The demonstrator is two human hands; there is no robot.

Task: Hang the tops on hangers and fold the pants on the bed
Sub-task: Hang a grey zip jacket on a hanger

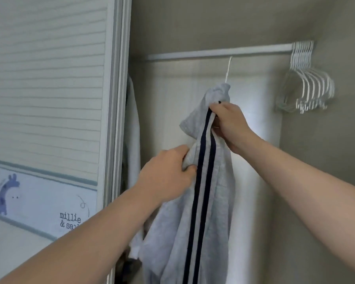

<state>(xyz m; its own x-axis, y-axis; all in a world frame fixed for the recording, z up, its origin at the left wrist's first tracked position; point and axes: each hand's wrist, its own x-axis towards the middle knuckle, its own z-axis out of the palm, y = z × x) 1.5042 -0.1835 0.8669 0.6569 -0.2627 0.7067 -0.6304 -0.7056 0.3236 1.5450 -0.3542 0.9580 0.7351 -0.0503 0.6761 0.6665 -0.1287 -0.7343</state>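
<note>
A light grey top (211, 201) with two dark navy stripes hangs down in front of me inside the closet. A white hanger (228, 68) pokes out of its neck, its hook just under the white closet rod (213, 52). My right hand (227, 124) grips the garment's upper part near the collar. My left hand (168, 175) clutches a bunch of the fabric lower down on the left side. Most of the hanger is hidden inside the cloth.
Several empty white hangers (307, 87) hang bunched at the rod's right end. A white slatted closet door (49, 89) stands at the left, with a printed panel below. Another pale garment (133, 128) hangs at the closet's left edge.
</note>
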